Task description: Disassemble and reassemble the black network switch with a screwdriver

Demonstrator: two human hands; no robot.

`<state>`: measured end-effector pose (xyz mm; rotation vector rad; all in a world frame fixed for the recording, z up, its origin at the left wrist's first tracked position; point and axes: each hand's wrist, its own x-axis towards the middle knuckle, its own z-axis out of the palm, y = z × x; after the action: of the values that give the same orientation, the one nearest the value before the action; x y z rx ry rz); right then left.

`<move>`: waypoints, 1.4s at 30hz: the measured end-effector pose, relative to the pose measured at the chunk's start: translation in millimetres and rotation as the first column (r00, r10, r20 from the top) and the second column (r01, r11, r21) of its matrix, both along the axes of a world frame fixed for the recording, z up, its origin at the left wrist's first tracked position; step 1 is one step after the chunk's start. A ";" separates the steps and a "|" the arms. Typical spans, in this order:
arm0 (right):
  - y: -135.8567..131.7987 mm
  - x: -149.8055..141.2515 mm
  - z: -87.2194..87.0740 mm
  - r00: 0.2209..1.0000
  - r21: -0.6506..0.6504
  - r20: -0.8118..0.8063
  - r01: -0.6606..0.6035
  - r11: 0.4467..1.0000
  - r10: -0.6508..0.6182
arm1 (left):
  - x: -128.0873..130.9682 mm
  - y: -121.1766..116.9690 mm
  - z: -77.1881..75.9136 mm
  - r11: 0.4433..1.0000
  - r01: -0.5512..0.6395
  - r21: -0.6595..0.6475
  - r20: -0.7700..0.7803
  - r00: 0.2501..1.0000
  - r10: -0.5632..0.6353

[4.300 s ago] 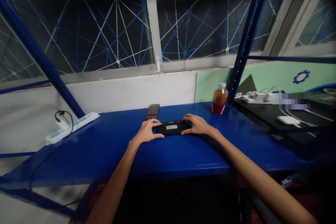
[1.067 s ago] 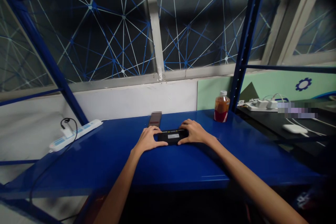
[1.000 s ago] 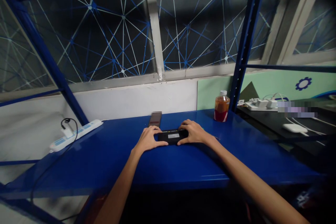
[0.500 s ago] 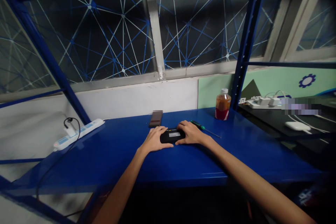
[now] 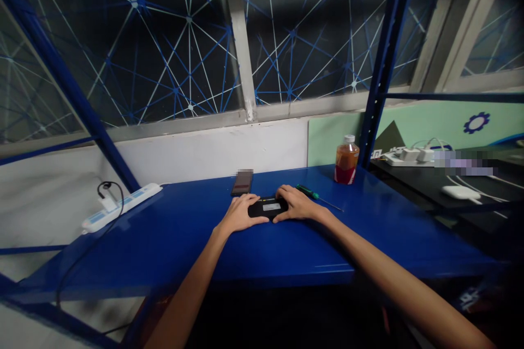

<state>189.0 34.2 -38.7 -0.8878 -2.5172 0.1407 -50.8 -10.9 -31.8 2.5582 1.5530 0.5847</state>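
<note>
A flat black device (image 5: 268, 208) with a pale label on its upper face lies on the blue table (image 5: 176, 245); its exact kind is unclear. My left hand (image 5: 240, 214) grips its left end, thumb along the near edge and fingers over the far side. At the other end, my right hand (image 5: 298, 203) holds it the same way, the thumbs nearly meeting in front. A screwdriver (image 5: 309, 192) with a green and black handle lies just beyond my right hand, its shaft pointing right. Behind my left hand is a dark phone-like slab (image 5: 242, 182).
A bottle of reddish-orange drink (image 5: 346, 161) stands at the back right. On the left lies a white power strip (image 5: 123, 208) with a plug and black cable. Blue metal posts (image 5: 385, 54) frame the table. A black surface (image 5: 413, 182) at right carries chargers and cables.
The view has shifted very slightly. Both hands keep their hold on the black device, which stays in nearly the same place on the table.
</note>
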 end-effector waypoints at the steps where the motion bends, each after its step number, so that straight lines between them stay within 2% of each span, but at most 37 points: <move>1: 0.3 0.0 -0.2 1.000 -0.003 -0.002 -0.001 1.000 0.001 | -0.5 0.6 -0.3 1.000 0.002 -0.003 0.004 1.000 -0.002; 14: -0.4 0.6 3.4 1.000 -0.026 -0.001 -0.005 1.000 0.005 | -1.9 4.1 -0.9 0.999 0.042 0.002 0.046 0.998 -0.042; 25: -0.3 -2.0 3.6 1.000 -0.049 0.000 0.010 0.999 -0.010 | -5.4 9.9 -9.7 1.000 -0.006 0.015 0.066 0.998 0.005; 42: -1.4 -2.1 6.1 1.000 -0.046 0.007 0.011 0.999 -0.011 | -5.7 8.0 -10.3 1.000 -0.009 0.026 0.074 0.997 0.007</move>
<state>186.9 32.8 -32.6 -0.9218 -2.5244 0.1932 -56.6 -2.8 -42.1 2.5196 1.5420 0.6967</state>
